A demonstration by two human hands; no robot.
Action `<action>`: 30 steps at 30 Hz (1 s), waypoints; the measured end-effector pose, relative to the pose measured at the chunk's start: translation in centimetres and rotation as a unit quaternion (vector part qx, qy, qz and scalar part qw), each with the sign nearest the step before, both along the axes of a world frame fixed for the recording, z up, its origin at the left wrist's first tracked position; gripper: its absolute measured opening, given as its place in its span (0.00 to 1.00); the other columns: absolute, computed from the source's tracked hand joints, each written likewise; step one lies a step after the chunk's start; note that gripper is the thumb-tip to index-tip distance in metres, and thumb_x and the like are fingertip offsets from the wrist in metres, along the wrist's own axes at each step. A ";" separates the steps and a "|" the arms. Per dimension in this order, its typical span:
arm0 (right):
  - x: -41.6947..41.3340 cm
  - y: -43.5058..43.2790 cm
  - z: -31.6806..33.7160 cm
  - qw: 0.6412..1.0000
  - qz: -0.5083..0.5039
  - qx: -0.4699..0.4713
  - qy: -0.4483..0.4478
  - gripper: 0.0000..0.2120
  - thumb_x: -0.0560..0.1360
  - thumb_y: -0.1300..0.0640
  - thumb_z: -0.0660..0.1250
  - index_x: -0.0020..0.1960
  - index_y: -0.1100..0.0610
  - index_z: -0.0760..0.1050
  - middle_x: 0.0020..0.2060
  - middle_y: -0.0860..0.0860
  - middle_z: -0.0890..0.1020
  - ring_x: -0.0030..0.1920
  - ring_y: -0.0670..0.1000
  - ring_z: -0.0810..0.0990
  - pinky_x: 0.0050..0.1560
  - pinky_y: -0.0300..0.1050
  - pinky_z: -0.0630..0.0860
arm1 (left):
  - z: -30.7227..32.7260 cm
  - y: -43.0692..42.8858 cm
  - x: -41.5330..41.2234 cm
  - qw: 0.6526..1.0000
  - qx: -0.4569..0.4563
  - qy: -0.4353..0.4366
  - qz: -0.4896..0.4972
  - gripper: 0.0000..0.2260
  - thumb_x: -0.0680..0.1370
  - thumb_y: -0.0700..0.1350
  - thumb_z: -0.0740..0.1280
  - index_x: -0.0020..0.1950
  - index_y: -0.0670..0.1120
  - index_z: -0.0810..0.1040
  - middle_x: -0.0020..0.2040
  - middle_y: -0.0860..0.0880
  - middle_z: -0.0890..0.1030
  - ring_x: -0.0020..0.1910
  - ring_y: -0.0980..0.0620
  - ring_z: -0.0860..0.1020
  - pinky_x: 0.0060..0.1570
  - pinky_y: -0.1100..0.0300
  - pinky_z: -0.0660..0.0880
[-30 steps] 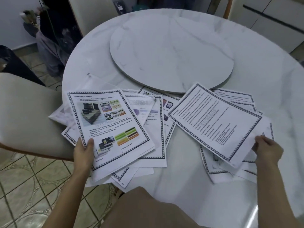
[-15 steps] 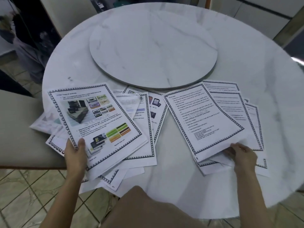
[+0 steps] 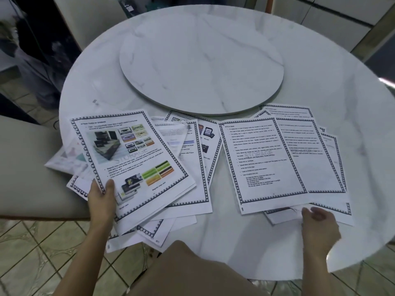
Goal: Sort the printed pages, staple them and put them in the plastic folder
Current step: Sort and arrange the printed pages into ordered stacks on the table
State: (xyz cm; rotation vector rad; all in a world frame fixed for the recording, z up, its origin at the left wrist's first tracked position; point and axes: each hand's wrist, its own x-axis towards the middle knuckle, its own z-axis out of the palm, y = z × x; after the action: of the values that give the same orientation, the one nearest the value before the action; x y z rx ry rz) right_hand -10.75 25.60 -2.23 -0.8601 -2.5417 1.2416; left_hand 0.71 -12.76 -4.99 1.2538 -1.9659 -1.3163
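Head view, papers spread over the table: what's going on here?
A person at a round marble table is sorting printed pages, which lie in two loose, fanned groups on its near side. The left hand grips the lower left corner of the colour-picture page topping the left pile. The right hand is at the bottom edge of the text pages on the right and appears to pinch one there, though it is blurred. Nothing looks squared up or stapled yet.

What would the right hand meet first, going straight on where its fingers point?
The right hand would meet the near edge of the right pile of pages; its fingertips seem to touch it.
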 end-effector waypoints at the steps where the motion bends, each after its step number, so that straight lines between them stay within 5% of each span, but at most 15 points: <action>1: -0.1 -0.9 0.4 0.999 0.026 0.014 0.015 0.10 0.74 0.64 0.65 0.54 0.67 0.75 0.48 0.64 0.81 0.47 0.60 0.78 0.46 0.34 0.64 | 0.1 -0.2 0.1 1.000 0.000 -0.001 0.000 0.14 0.81 0.39 0.57 0.64 0.33 0.68 0.62 0.35 0.74 0.61 0.38 0.72 0.58 0.49 0.68; 6: -1.3 -8.1 -0.6 0.972 0.236 -0.002 -0.013 0.07 0.73 0.64 0.67 0.50 0.62 0.80 0.46 0.60 0.81 0.40 0.52 0.75 0.38 0.28 0.65 | -0.1 -1.8 1.2 1.000 0.010 0.004 0.001 0.15 0.80 0.38 0.57 0.66 0.36 0.68 0.65 0.38 0.73 0.64 0.41 0.71 0.56 0.58 0.65; 11: -1.1 -15.7 -2.6 0.918 0.389 0.006 -0.075 0.12 0.74 0.62 0.66 0.57 0.61 0.76 0.49 0.57 0.77 0.45 0.50 0.74 0.44 0.30 0.63 | 0.1 -3.2 2.4 1.000 0.021 0.018 0.009 0.16 0.80 0.37 0.57 0.68 0.37 0.68 0.66 0.39 0.73 0.64 0.42 0.71 0.57 0.59 0.65; 21: -2.7 -20.7 -3.2 0.934 0.342 0.003 -0.100 0.13 0.73 0.60 0.67 0.56 0.65 0.74 0.51 0.59 0.73 0.44 0.52 0.72 0.47 0.40 0.67 | -0.6 -5.7 3.7 0.999 0.035 0.024 0.011 0.15 0.80 0.38 0.58 0.66 0.36 0.68 0.64 0.39 0.74 0.62 0.42 0.72 0.58 0.56 0.67; 23: -2.9 -21.0 -3.1 0.929 0.355 0.009 -0.106 0.05 0.74 0.60 0.66 0.46 0.63 0.74 0.44 0.57 0.74 0.41 0.53 0.72 0.42 0.37 0.67 | -0.8 -5.9 3.7 0.999 0.037 0.023 0.010 0.15 0.80 0.39 0.58 0.66 0.37 0.68 0.64 0.39 0.74 0.62 0.43 0.73 0.58 0.55 0.67; 26: -3.2 -20.9 -2.8 0.929 0.360 0.015 -0.081 0.13 0.75 0.63 0.64 0.32 0.60 0.67 0.30 0.51 0.70 0.31 0.50 0.68 0.28 0.34 0.63 | -0.6 -6.0 3.6 0.999 0.032 0.022 0.009 0.15 0.80 0.38 0.58 0.66 0.37 0.69 0.64 0.39 0.74 0.61 0.45 0.73 0.57 0.56 0.67; 30: -3.9 -19.3 -1.8 0.936 0.347 0.036 -0.033 0.07 0.75 0.64 0.65 0.43 0.68 0.78 0.38 0.59 0.81 0.37 0.52 0.73 0.32 0.34 0.61 | -0.5 -6.0 3.5 0.999 0.037 0.028 0.010 0.15 0.80 0.38 0.57 0.66 0.36 0.69 0.64 0.38 0.74 0.57 0.50 0.71 0.57 0.57 0.67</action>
State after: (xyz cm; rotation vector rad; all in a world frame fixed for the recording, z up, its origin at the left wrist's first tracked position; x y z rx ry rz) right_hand -14.62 6.32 -4.07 0.0513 -3.0420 1.2675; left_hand 4.17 -18.76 -5.46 1.2523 -1.8773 -1.4115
